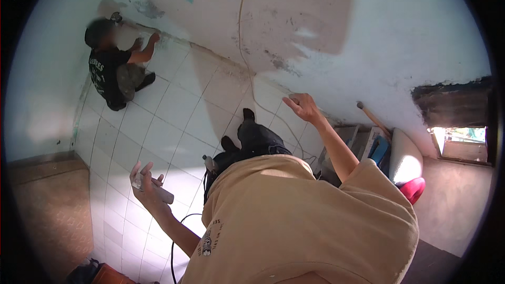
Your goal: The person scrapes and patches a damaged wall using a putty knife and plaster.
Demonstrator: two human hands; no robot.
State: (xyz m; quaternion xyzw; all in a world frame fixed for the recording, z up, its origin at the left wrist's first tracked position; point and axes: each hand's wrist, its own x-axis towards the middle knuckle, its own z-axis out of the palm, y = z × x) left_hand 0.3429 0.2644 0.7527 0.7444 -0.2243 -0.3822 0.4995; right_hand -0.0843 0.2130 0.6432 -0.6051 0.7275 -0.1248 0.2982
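Observation:
My left hand (148,188) is held out low on the left, above the white tiled floor. Its fingers curl around a short grey cylindrical object (164,195), whose exact kind I cannot make out. My right hand (304,108) reaches forward beside the stained white wall (294,31). Its fingers are bent in and the thumb points left; whatever they hold, if anything, is hidden.
A co-worker in a dark shirt (108,73) squats at the far left, hands near the wall's base. A pale cord (242,21) runs down the wall onto the tiles. At the right stand piled boxes (357,139), a wooden handle (374,118) and a whitish sack (405,158).

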